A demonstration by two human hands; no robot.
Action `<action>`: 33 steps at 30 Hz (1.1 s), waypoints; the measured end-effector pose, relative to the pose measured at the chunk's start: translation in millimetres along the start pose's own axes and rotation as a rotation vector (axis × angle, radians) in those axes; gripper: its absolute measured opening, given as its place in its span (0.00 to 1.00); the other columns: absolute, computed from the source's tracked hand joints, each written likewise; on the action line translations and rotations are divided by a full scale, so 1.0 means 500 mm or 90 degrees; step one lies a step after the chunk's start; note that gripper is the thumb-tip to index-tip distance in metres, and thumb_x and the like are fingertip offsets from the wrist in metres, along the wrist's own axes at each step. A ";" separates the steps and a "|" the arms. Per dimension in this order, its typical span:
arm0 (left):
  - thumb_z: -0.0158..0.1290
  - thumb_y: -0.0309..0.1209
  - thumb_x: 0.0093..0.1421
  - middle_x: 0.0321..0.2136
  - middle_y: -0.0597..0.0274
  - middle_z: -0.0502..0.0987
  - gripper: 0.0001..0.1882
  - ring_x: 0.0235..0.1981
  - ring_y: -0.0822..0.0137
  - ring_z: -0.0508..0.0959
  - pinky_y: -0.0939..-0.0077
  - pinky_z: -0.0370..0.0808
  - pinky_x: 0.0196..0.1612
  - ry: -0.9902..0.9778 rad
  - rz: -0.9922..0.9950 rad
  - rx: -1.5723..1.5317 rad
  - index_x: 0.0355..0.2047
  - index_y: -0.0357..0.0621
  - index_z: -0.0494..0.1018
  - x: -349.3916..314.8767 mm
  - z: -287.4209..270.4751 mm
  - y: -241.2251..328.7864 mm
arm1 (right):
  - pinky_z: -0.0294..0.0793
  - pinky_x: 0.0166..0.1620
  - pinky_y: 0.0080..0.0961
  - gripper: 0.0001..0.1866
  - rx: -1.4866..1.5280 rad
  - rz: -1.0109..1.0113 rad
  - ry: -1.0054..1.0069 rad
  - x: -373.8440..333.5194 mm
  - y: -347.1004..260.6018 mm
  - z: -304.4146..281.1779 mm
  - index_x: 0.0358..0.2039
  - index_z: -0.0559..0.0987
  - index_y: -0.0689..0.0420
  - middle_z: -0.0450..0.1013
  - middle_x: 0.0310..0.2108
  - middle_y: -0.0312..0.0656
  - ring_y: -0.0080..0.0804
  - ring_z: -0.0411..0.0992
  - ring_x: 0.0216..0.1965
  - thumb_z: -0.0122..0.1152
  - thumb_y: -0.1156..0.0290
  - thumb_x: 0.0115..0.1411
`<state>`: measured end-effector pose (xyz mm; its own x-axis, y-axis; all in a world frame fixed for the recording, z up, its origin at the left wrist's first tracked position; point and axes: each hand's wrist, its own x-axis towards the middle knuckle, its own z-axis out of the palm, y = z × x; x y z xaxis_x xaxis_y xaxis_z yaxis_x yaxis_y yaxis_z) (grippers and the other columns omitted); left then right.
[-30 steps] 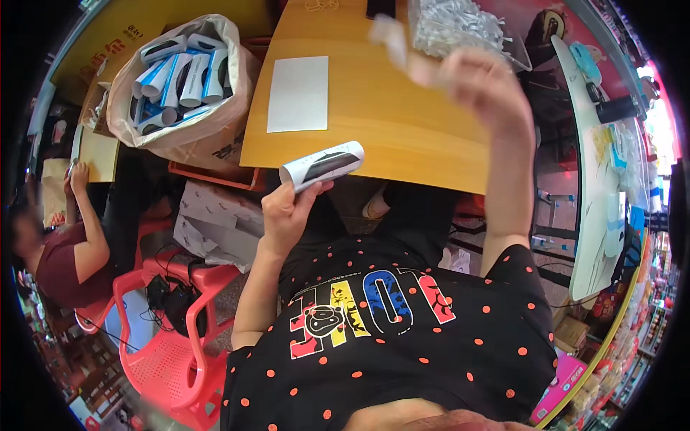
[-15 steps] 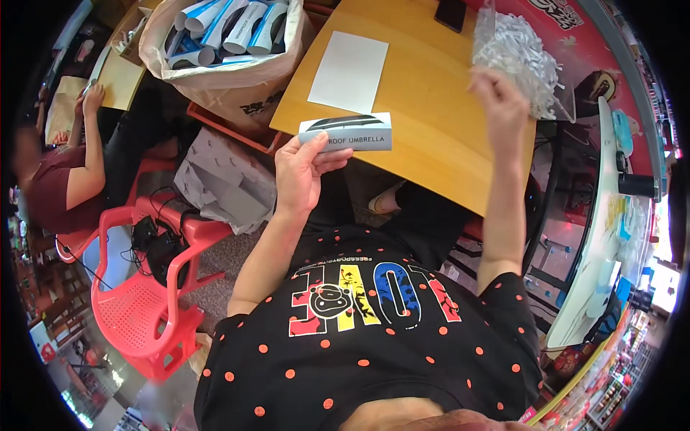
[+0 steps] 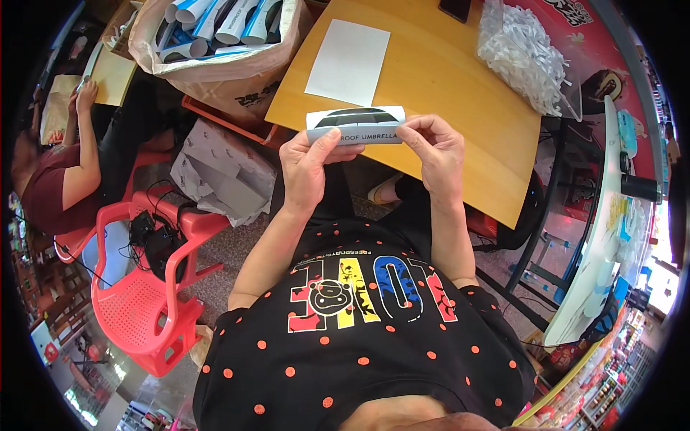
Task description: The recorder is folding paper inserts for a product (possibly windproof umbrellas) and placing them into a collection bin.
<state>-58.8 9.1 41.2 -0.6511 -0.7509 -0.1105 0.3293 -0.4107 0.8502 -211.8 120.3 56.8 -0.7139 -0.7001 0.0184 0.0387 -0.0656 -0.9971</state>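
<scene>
A rolled printed paper sleeve, white and grey with a dark umbrella picture, lies crosswise in front of me above the near table edge. My left hand grips its left part, thumb on the front and fingers behind. At the sleeve's right end my right hand is closed in a pinch, thumb and forefinger on the edge. Whether a small strip is also between those fingers I cannot tell. Just beyond the sleeve, a white sheet lies flat on the yellow wooden table.
A large sack full of similar blue-and-white sleeves stands at the far left. A clear container of white curled strips sits at the table's right, near a dark phone. A red plastic chair stands left; another person sits beyond.
My right hand has come from beside the strip container to the sleeve's right end and closed on it. My left hand with the sleeve has shifted slightly right.
</scene>
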 end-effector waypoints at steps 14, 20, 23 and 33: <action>0.49 0.27 0.63 0.32 0.48 0.79 0.12 0.30 0.61 0.82 0.75 0.80 0.34 -0.049 -0.030 0.053 0.39 0.28 0.74 -0.006 -0.006 -0.027 | 0.59 0.15 0.11 0.10 0.265 0.248 -0.088 -0.029 0.041 0.014 0.39 0.76 0.63 0.75 0.27 0.38 0.14 0.63 0.13 0.62 0.76 0.57; 0.56 0.27 0.58 0.31 0.56 0.80 0.11 0.28 0.69 0.81 0.82 0.77 0.27 -0.009 -0.087 0.080 0.39 0.32 0.74 -0.006 0.013 -0.022 | 0.59 0.15 0.11 0.10 0.278 0.176 -0.048 -0.040 0.050 0.019 0.38 0.77 0.64 0.75 0.26 0.38 0.14 0.64 0.14 0.63 0.75 0.56; 0.60 0.26 0.54 0.28 0.61 0.80 0.11 0.24 0.74 0.79 0.87 0.73 0.22 -0.007 -0.050 0.199 0.37 0.35 0.74 -0.010 0.019 -0.027 | 0.58 0.15 0.11 0.09 0.216 0.165 -0.040 -0.048 0.047 0.029 0.37 0.77 0.64 0.74 0.24 0.37 0.14 0.64 0.14 0.63 0.75 0.56; 0.53 0.31 0.62 0.27 0.62 0.78 0.11 0.19 0.74 0.77 0.87 0.69 0.19 -0.067 -0.172 0.004 0.38 0.35 0.75 -0.013 -0.022 -0.030 | 0.57 0.12 0.14 0.09 0.223 0.207 -0.044 -0.055 0.047 0.009 0.33 0.74 0.65 0.71 0.20 0.36 0.18 0.63 0.11 0.54 0.71 0.63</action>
<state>-51.9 14.5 23.3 -0.7826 -0.5563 -0.2793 0.1302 -0.5851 0.8004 -188.0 135.1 33.4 -0.5786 -0.7684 -0.2735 0.4937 -0.0630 -0.8674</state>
